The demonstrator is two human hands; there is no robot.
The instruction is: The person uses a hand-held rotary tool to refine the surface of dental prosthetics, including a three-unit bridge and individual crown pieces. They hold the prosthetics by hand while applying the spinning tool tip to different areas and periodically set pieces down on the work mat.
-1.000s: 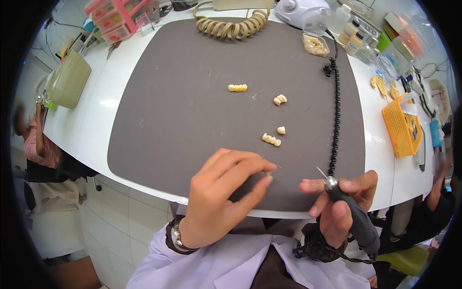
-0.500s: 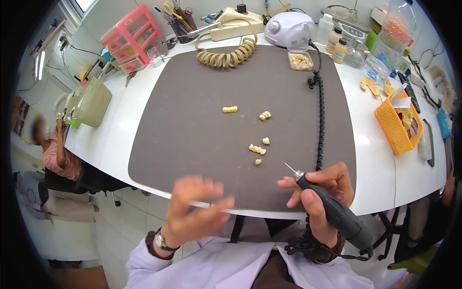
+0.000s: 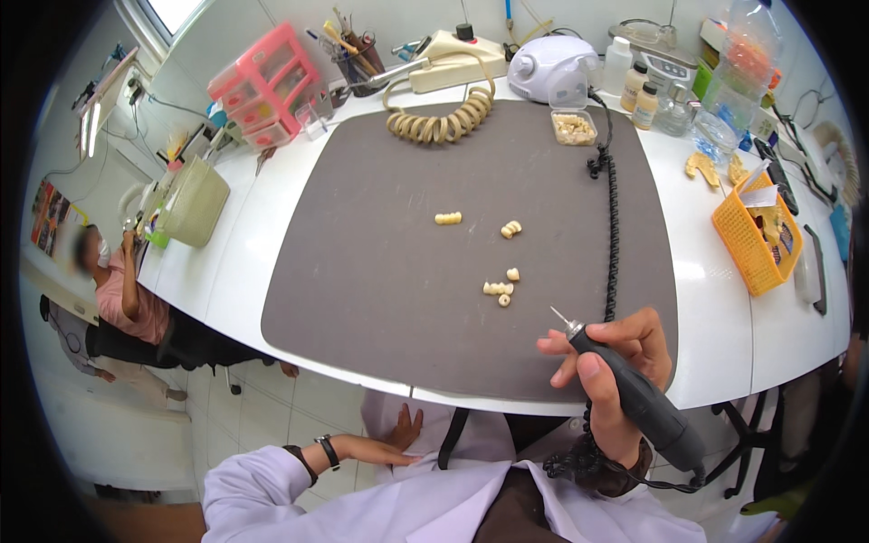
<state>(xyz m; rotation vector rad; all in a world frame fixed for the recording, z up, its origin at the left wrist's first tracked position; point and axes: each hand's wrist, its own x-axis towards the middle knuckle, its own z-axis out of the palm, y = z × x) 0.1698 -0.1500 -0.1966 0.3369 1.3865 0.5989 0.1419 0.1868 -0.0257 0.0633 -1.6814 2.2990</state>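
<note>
My right hand (image 3: 615, 362) grips a black rotary handpiece (image 3: 638, 398) with a thin metal bur pointing up-left, held over the near right part of a grey work mat (image 3: 380, 271). Its coiled black cable (image 3: 614, 226) runs up the mat's right side. Small cream tooth-shaped pieces lie on the mat: one (image 3: 448, 218) mid-mat, one (image 3: 511, 229) to its right, and a small cluster (image 3: 500, 288) nearer my right hand. My left hand (image 3: 398, 439) is below the table edge, fingers spread flat against my white coat, holding nothing.
A cream coiled cord (image 3: 444, 122), a white machine (image 3: 552, 68), a clear box of pieces (image 3: 574, 128) and bottles stand at the back. A pink drawer unit (image 3: 262, 86) is back left, an orange basket (image 3: 756, 231) right. Another person (image 3: 118, 290) sits at left.
My left hand left the mat's near edge and dropped below the table to my coat. My right hand keeps the handpiece, shifted slightly. The view tilted down and back.
</note>
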